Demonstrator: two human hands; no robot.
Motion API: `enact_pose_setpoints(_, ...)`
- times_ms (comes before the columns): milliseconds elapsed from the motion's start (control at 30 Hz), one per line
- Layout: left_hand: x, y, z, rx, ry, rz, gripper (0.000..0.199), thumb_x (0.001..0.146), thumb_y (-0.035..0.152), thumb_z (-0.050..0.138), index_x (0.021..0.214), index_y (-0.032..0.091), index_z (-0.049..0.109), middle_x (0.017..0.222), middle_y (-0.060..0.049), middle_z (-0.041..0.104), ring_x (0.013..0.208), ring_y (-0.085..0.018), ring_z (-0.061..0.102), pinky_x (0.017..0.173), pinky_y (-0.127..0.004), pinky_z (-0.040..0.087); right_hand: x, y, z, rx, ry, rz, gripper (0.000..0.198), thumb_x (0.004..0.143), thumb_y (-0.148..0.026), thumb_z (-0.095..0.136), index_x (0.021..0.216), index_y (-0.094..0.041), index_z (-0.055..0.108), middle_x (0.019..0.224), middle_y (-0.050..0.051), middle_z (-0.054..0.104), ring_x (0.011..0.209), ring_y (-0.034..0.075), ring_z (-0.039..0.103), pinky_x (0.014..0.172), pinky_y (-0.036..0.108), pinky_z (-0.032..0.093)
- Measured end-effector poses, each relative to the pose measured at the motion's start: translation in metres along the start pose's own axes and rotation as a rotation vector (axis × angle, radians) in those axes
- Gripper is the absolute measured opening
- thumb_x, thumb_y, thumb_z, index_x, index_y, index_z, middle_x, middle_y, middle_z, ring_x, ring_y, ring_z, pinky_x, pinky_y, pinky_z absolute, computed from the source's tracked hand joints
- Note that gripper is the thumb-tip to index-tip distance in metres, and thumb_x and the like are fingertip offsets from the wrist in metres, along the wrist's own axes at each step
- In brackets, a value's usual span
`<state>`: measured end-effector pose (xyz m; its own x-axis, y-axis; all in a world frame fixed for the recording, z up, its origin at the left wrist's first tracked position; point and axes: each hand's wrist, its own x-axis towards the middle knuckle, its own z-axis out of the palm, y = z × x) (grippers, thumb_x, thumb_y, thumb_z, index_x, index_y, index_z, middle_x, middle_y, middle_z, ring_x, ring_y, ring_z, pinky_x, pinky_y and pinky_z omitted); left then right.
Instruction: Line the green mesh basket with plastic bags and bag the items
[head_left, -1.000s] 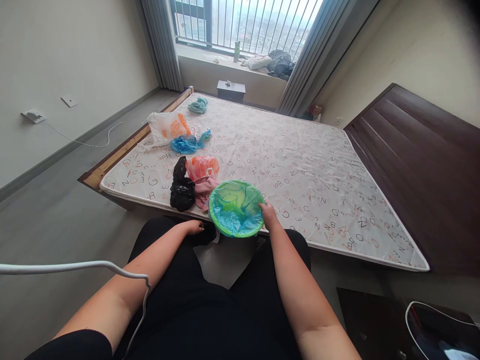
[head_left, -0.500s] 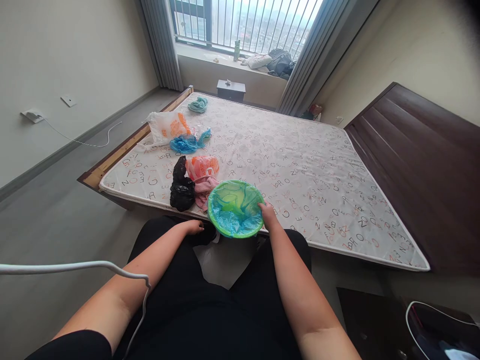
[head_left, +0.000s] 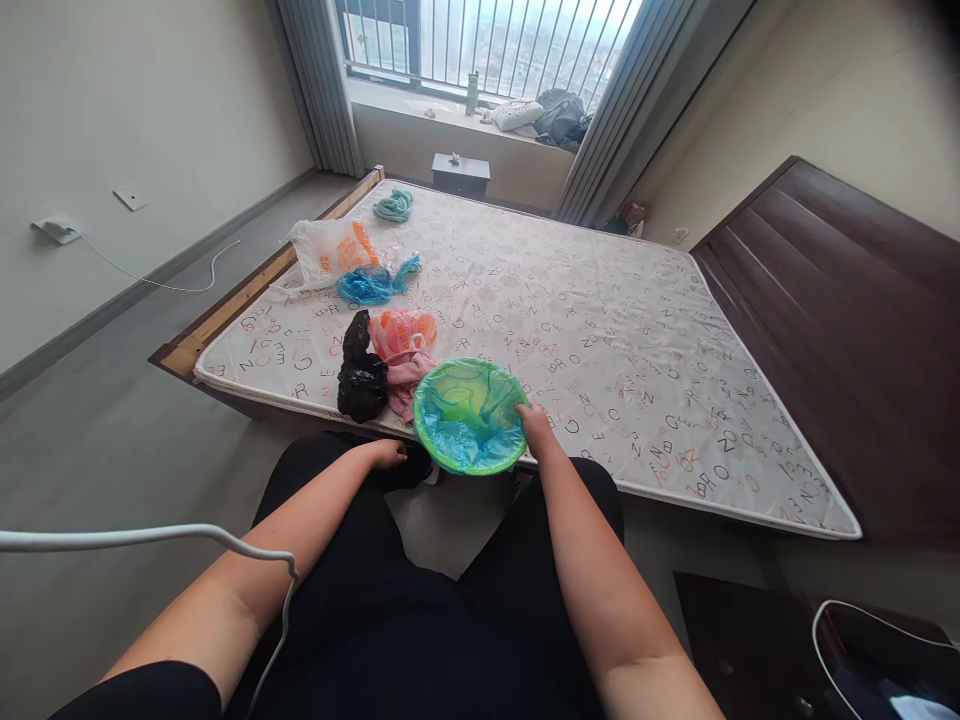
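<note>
My right hand (head_left: 535, 430) grips the right rim of a round green bin (head_left: 519, 392), fingers closed over its edge. A thin blue plastic bag (head_left: 469, 440) lines the bin, draped over its inside in loose folds. The bin tilts toward me at the mattress edge. My left hand (head_left: 388, 454) rests at my left knee, its fingers loosely curled with nothing seen in them. Just left of the bin lie a pink cloth (head_left: 407, 378), a knotted black plastic bag (head_left: 363, 378) and a red-orange plastic bag (head_left: 405, 332).
Farther back on the lettered mattress (head_left: 555, 310) lie a crumpled blue bag (head_left: 369, 285), a white and orange bag (head_left: 326, 255) and a teal bundle (head_left: 394, 205). A white cable (head_left: 150, 538) crosses above my left arm. A dark headboard (head_left: 832, 350) rises at right.
The view has shifted very slightly. Both hands and the bin stay essentially where they were.
</note>
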<state>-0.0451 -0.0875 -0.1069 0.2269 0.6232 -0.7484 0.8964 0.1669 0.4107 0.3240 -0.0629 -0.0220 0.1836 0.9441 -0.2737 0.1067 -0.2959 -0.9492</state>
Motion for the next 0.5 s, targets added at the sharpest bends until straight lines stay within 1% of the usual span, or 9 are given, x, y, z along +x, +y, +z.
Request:
enact_pose_setpoints(133,0.0028,-0.0018,0.0016,0.003,0.003,-0.009,0.030,0.090,0.033,0.062,0.113,0.015,0.071,0.085,-0.007,0.074,0.074,-0.020,0.069,0.063,-0.026,0.050,0.0026,0.0007,0.0005,0.008,0.001,0.049,0.039,0.075,-0.042,0.063,0.106,-0.020,0.072,0.095,0.006,0.077,0.092,0.026,0.069,0.083,0.036,0.057)
enact_pose_setpoints(333,0.0023,-0.0024,0.0017,-0.002,-0.001,-0.003,0.028,0.091,0.033,0.063,0.111,0.015,0.071,0.087,-0.007,0.074,0.072,-0.019,0.068,0.063,-0.025,0.049,0.0046,0.0021,0.0013,0.022,-0.021,0.068,0.044,0.072,-0.045,0.062,0.108,-0.020,0.070,0.100,0.007,0.076,0.092,0.026,0.070,0.081,0.036,0.056)
enact_pose_setpoints(500,-0.0011,0.0007,0.0006,-0.002,-0.004,0.000,0.026,0.092,0.030,0.061,0.110,0.014,0.071,0.083,-0.006,0.073,0.069,-0.019,0.067,0.063,-0.026,0.048,0.0036,0.0021,0.0006,0.031,-0.003,0.056,0.046,0.074,-0.043,0.063,0.114,-0.021,0.069,0.101,0.006,0.077,0.093,0.026,0.070,0.082,0.035,0.057)
